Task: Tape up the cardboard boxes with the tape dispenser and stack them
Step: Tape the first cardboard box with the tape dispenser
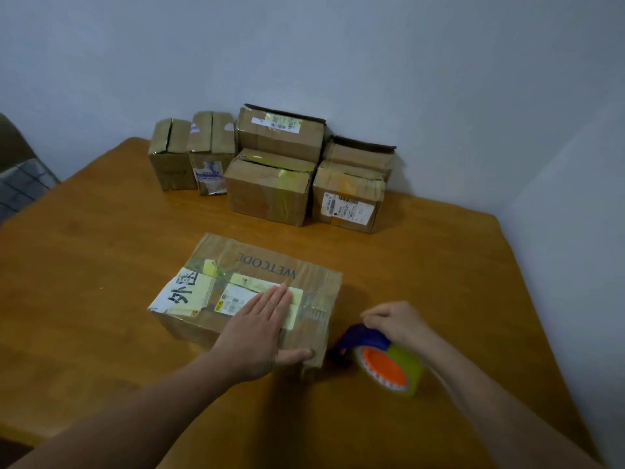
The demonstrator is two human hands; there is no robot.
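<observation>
- Left hand lies flat on top of the near cardboard box. Its fingers are straight and together over a pale label, and the thumb reaches along the near edge.
- Right hand curls around the blue handle of the tape dispenser, gripping it.
- The dispenser, with its orange-cored roll, is just right of the box's near corner. It's blurred, possibly resting on the tabletop.
- The near box sits mid-tabletop, flaps closed, with "WETCODE" printed on top.
- Six more boxes stand at the far edge against the wall; four of them are in two stacks of two.
</observation>
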